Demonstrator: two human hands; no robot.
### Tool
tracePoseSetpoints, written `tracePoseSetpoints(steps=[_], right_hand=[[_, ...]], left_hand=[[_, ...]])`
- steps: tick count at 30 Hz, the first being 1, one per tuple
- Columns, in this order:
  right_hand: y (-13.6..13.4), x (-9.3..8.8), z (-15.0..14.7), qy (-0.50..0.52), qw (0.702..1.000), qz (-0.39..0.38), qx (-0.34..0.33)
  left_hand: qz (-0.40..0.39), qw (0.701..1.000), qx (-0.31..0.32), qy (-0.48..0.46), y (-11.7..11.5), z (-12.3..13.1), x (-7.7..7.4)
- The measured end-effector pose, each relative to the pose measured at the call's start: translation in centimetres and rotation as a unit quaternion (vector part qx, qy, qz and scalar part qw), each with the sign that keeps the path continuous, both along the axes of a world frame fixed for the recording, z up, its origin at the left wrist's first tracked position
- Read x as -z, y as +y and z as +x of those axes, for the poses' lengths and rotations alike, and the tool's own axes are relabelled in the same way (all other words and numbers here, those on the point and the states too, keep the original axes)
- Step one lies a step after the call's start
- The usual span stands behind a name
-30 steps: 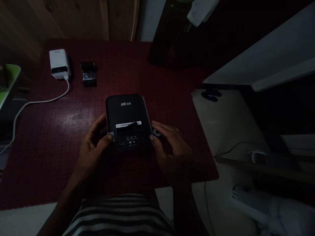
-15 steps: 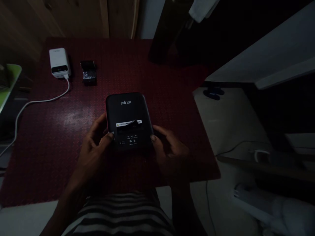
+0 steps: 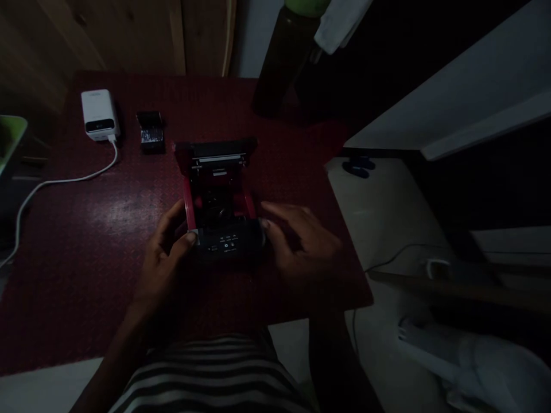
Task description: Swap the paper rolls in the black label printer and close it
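Note:
A black and red label printer (image 3: 228, 240) lies on the red tabletop with its black lid (image 3: 215, 148) raised at the back. Inside the uncovered bay are red side walls and something dark, hard to make out in the dim light. My left hand (image 3: 167, 252) grips the printer's left front corner, thumb on top and fingers along the side. Beside the right front corner is my right hand (image 3: 301, 241), its fingers stretched out and apart. Its thumb tip is at the casing's edge; whether it touches I cannot tell.
A white power bank (image 3: 99, 112) with a plugged-in white cable (image 3: 64, 181) lies at the back left of the table (image 3: 107, 275). Near it is a small black item with a shiny face (image 3: 151, 135). A tall dark bottle (image 3: 279, 63) stands at the back.
The printer's lid has gone from closed to raised, showing the inside. My right hand's fingers have spread away from the printer's side. My left hand keeps its grip.

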State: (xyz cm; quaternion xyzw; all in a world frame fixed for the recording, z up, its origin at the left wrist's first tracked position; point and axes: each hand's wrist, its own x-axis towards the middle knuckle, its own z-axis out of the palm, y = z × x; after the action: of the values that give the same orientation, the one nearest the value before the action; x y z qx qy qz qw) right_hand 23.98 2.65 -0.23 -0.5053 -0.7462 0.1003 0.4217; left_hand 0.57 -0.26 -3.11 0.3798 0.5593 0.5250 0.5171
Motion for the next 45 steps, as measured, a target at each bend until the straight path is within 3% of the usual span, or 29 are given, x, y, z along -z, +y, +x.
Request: tracePoseSetpoints(steps=[3,6,9,11,18,24,27,32,35,40,43,45], right_hand=[[3.0,-1.3,-1.6,-0.073,0.993,0.004,-0.089],[6.1,-2.9,-4.4,-0.219,0.956,-0.120,-0.156],[8.0,-4.2,-6.9,-0.342,0.894,-0.234,-0.168],[8.3,-4.5,-7.9,-0.370,0.880,-0.253,-0.159],[8.7,-3.3,-8.0,-0.355,0.893,-0.230,-0.149],[8.2,-4.6,-8.1,-0.371,0.891,-0.229,-0.129],[6.7,-5.1,-6.8,-0.320,0.918,-0.201,-0.120],[4.4,-5.4,-1.1,-0.075,0.989,-0.089,-0.096],[4.8,-3.8,2.6,0.068,0.995,-0.068,-0.014],[7.8,3.3,5.9,0.215,0.965,-0.125,0.080],[8.8,6.8,5.8,0.199,0.959,-0.195,0.057],[8.8,8.0,5.2,0.183,0.959,-0.215,0.035]], left_hand=[[0.040,0.999,0.009,0.007,-0.1,-0.2,1.2],[0.065,0.998,0.011,0.021,-0.1,-0.4,2.0],[0.075,0.996,0.023,0.030,0.0,-0.6,2.3],[0.082,0.995,0.027,0.045,0.1,-0.7,2.2],[0.056,0.997,0.033,0.030,-0.1,-0.8,1.8],[0.057,0.997,0.035,0.027,0.0,-0.7,1.6],[0.059,0.997,0.031,0.030,0.1,-0.7,1.5],[0.043,0.998,0.032,0.032,0.0,-0.7,1.6],[0.042,0.998,0.020,0.050,0.0,-0.6,1.6],[0.058,0.996,0.014,0.067,0.3,-0.6,1.6],[0.058,0.995,0.013,0.080,0.4,-0.5,1.4],[0.055,0.995,0.010,0.086,0.4,-0.5,1.3]])
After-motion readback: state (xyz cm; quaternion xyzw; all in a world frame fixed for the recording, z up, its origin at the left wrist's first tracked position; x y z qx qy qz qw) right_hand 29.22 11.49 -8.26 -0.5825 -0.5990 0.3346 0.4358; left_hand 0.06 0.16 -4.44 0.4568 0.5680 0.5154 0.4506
